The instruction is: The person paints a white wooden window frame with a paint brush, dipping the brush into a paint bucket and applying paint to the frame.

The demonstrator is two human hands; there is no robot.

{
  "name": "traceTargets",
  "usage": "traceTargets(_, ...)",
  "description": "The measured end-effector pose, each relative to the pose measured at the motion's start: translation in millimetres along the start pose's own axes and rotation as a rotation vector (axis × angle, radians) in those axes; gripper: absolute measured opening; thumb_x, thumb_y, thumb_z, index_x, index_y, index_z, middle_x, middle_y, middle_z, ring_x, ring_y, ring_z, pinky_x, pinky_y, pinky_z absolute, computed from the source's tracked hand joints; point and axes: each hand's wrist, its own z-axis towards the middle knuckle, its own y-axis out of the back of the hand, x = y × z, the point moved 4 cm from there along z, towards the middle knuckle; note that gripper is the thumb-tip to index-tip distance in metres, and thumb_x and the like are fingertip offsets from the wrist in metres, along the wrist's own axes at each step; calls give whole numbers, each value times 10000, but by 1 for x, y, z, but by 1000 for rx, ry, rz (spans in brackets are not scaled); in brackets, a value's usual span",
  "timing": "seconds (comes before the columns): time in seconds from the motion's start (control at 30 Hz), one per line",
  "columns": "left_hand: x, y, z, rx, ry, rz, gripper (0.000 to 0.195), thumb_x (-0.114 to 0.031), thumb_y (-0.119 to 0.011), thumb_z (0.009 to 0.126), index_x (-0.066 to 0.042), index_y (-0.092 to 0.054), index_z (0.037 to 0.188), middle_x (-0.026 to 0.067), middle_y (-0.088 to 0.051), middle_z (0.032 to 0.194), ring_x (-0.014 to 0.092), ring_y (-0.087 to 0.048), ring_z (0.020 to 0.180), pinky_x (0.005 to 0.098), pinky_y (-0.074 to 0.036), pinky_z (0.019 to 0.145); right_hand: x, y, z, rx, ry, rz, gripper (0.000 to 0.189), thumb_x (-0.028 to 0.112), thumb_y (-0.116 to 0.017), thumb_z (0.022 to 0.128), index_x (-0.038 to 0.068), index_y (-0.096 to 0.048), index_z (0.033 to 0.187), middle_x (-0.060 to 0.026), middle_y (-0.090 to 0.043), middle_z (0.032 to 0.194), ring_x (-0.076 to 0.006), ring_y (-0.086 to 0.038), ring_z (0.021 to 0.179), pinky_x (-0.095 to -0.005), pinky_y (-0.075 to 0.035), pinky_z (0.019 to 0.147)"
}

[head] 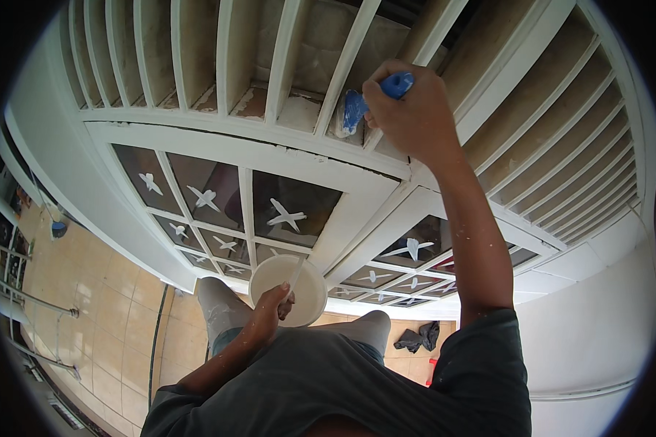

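Note:
My right hand [415, 117] grips a paintbrush with a blue handle [354, 112], smeared with white paint. Its bristle end reaches between two upright white slats [341, 65], down at the sill of the slatted opening above the doors. Patches of that sill [300, 112] look freshly white, while others [251, 105] show bare reddish brown. Low in front of my body, my left hand [277, 306] holds a round white bucket [257, 273] by a pale strip that looks like its handle. The bucket's inside appears whitish; how much paint it holds is unclear.
Below the slats stand white doors [333, 218] with dark glass panes, several marked with white crosses [287, 216]. Tan tiles [104, 306] cover the floor far below. A dark cable [157, 344], metal railings [38, 297] and black plastic bags [418, 337] are down there.

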Motion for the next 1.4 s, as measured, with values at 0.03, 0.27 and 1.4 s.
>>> traceTargets(0.03, 2, 0, 0, -5, 5, -1, 412, -433, -457, 906, -53, -506, 757, -39, -328, 589, 68, -278, 530, 246, -227, 516, 5, 8, -2, 5, -4, 4, 175, 108, -557, 761, -32, -592, 662, -130, -555, 496, -217, -580, 440, -319, -488, 500)
traceTargets(0.27, 2, -6, 2, -1, 20, 2, 401, -423, -453, 909, -54, -510, 760, -38, -330, 586, 72, -285, 531, 245, -229, 514, 1, 20, -4, -95, 65, -141, 184, 153, -567, 805, -13, -622, 748, -78, -618, 606, -114, -611, 534, -224, -491, 526)
traceTargets(1.4, -4, -3, 0, -28, 14, 42, 423, -450, -453, 904, -64, -499, 738, -53, -319, 586, 59, -278, 532, 246, -223, 517, 44, 34, -1, -48, 164, -157, 153, 135, -587, 716, -17, -586, 697, -161, -557, 527, -276, -582, 459, -363, -481, 492)
